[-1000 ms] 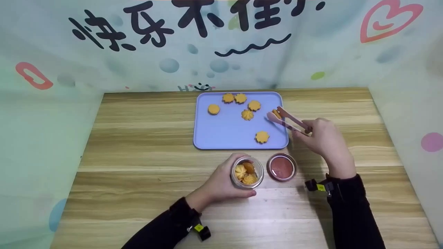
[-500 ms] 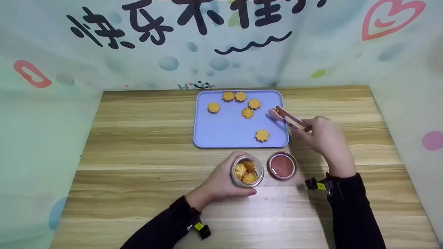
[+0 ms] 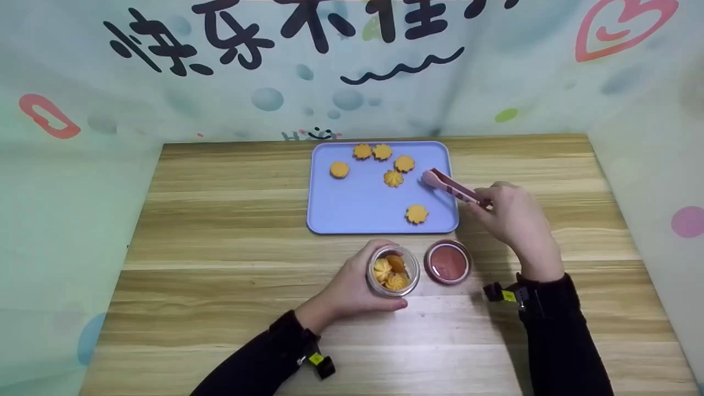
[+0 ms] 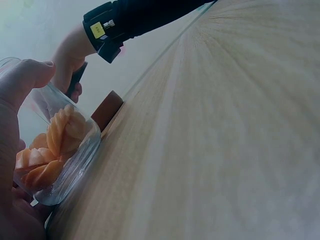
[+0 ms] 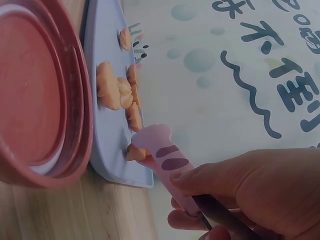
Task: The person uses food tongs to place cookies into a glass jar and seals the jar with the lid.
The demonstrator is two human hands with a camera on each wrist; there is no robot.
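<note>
On the wooden table, near its front middle, I see my left hand wrapped around a small open glass jar, fingers and thumb curled against its wall; the left wrist view shows the thumb pressed on the glass and ridged orange cookies piled inside. Just right of the jar lies a reddish-brown lid, close beside it, though I cannot tell whether they touch. Behind both sits a lilac tray with six loose cookies spread over it, the nearest one close to the tray's front edge. My right hand hovers at the tray's right edge and pinches pink tongs between thumb and curled fingers; the tong tips are pressed together over the tray's right side, and the right wrist view shows a cookie caught under the paw-shaped tip. The backdrop behind the table carries large black Chinese characters, cut off at the top; I read the first two as "快乐", and the rest I cannot make out. A small smiley drawing sits just above the tray.
</note>
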